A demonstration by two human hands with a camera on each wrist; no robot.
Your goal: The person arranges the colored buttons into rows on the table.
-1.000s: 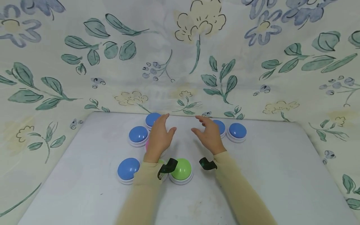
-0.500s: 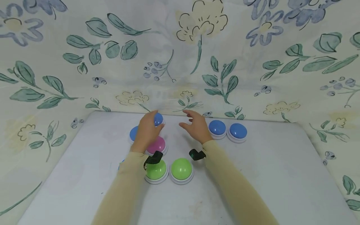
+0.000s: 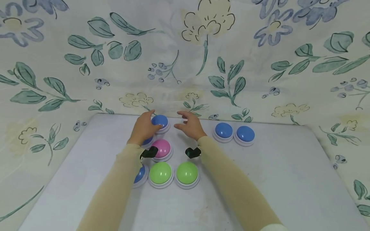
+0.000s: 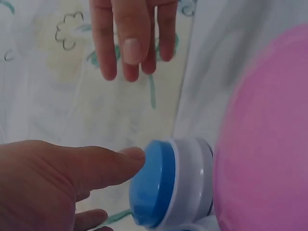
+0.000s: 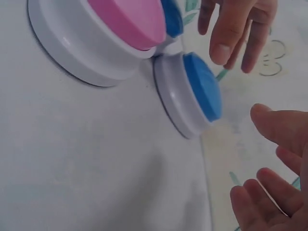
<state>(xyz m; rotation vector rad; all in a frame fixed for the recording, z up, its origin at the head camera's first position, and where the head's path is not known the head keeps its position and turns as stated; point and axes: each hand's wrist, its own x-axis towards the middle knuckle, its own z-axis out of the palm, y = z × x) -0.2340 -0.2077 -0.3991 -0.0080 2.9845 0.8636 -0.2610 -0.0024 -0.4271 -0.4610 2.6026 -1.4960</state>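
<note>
My left hand (image 3: pixel 143 127) is held at the left of the rearmost blue push button (image 3: pixel 159 121), fingers spread and thumb pointing inward across its near side. In the left wrist view the thumb of that left hand (image 4: pixel 72 168) overlaps the blue dome, while the fingers reach beyond. My right hand (image 3: pixel 191 125) hovers to the right of the same button with loosely bent fingers and nothing in it; a gap separates them. A pink push button (image 3: pixel 162 148) sits just in front. Behind the left wrist, another blue push button (image 3: pixel 147 141) is partly hidden.
Two green push buttons (image 3: pixel 160 172) stand nearer, with a blue push button (image 3: pixel 140 175) half covered by the left sleeve. To the right are two more blue push buttons (image 3: pixel 224 130). A floral cloth (image 3: pixel 173 64) rises behind the white table (image 3: pixel 277 179).
Both hands have shifted left together, the left one uncovering the pink, green and rear blue buttons. The right hand has come away from the right-hand blue pair. The buttons keep their places.
</note>
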